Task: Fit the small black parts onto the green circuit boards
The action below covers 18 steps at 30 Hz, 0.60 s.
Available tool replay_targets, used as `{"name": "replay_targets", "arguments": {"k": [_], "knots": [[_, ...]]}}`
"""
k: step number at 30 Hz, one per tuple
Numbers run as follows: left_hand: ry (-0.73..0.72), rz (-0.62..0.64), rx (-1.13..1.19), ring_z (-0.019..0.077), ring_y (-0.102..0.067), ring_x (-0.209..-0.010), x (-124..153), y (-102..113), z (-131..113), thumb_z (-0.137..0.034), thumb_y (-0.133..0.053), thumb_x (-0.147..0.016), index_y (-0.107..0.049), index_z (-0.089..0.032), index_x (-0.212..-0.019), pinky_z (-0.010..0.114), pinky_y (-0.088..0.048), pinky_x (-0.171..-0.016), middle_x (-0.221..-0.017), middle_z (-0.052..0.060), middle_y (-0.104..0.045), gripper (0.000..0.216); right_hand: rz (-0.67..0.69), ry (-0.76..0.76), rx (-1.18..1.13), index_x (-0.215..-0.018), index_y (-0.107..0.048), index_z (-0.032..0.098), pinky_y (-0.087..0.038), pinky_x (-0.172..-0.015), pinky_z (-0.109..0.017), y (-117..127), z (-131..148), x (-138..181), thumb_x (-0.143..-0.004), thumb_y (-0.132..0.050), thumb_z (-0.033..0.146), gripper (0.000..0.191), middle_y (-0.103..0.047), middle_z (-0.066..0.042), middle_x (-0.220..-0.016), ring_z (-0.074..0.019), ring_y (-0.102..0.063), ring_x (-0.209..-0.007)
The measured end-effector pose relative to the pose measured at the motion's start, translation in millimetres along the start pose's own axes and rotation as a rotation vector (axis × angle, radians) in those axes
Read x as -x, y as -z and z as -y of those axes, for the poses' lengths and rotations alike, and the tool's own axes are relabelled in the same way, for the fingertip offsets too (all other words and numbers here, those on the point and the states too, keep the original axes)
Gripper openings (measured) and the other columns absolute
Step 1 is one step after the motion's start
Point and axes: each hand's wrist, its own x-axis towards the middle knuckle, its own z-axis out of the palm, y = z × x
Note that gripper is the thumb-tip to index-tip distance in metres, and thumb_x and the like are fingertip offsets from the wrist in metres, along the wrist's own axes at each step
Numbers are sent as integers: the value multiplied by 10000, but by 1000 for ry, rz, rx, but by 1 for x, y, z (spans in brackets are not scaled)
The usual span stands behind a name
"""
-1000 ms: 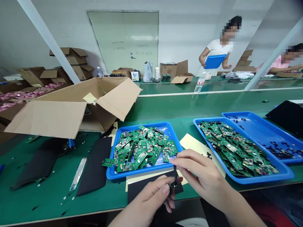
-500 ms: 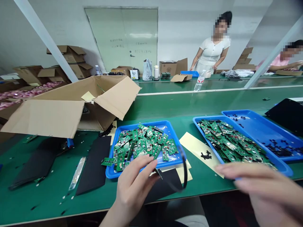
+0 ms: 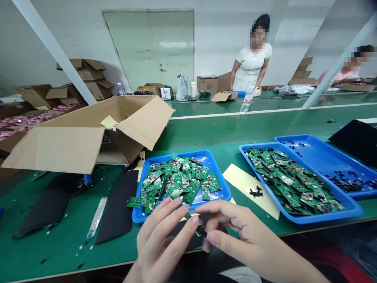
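Observation:
My left hand (image 3: pixel 165 236) is closed around a small green circuit board (image 3: pixel 188 216), which is mostly covered by the fingers. At the board's near end sits a small black piece (image 3: pixel 202 231), and my right hand (image 3: pixel 238 232) pinches at it with thumb and fingers. Both hands meet just in front of a blue tray (image 3: pixel 228 194) heaped with loose green circuit boards (image 3: pixel 176 181). Below the hands, a black sheet (image 3: pixel 191 239) lies partly hidden at the table edge.
Right of the hands lies a cream paper strip (image 3: pixel 235 177) with small black pieces (image 3: pixel 256 192). Beyond are a second blue tray (image 3: pixel 312 220) of boards and a third (image 3: pixel 312 157) with black bits. An open carton (image 3: pixel 59 145) stands left. Two people are across the bench.
My right hand has come in from the far right to meet my left at the board. The dark strip hanging by the left hand no longer shows as a loop.

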Motion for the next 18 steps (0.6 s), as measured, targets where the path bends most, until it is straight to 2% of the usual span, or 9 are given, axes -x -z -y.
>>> {"name": "replay_targets", "arguments": {"k": [4,7,10,13,18], "knots": [[32,-8,22,243,-693,-988,1,-4,2,-45,-589,-855,-687,-107,-1044,343,-607,-815,-984,120,-730,222,14,4,-198,-1141,-527,166,-530,-661,-272,-10,-4,1,-921,-548,357,292,-592,17,-694,-109,-619,-611],[81,-17,43,236,-715,-947,2,-7,1,-60,-614,-849,-607,-135,-1236,310,-615,-774,-1025,126,-740,394,-17,-21,-304,-1140,-508,175,-531,-617,-263,-16,-6,0,-887,-588,423,363,-567,33,-672,-102,-597,-558],[98,-4,67,227,-720,-935,3,-8,-1,-47,-637,-835,-518,-148,-1341,286,-606,-780,-1044,148,-736,529,-29,-33,-381,-1088,-509,177,-530,-609,-267,-17,-9,-3,-844,-632,455,389,-549,49,-646,-97,-588,-528],[109,33,94,212,-734,-890,4,-8,-3,-63,-623,-854,-502,-135,-1355,261,-604,-774,-1025,158,-748,520,-12,-59,-407,-1051,-516,172,-515,-589,-242,-13,-11,-6,-837,-650,414,350,-568,50,-644,-83,-587,-514],[116,48,106,209,-749,-847,6,-10,-4,-103,-620,-869,-596,-101,-1251,245,-604,-766,-979,148,-771,383,20,-163,-397,-910,-545,160,-463,-493,-185,-3,-11,-10,-790,-693,378,289,-605,48,-588,-68,-579,-460]]}}
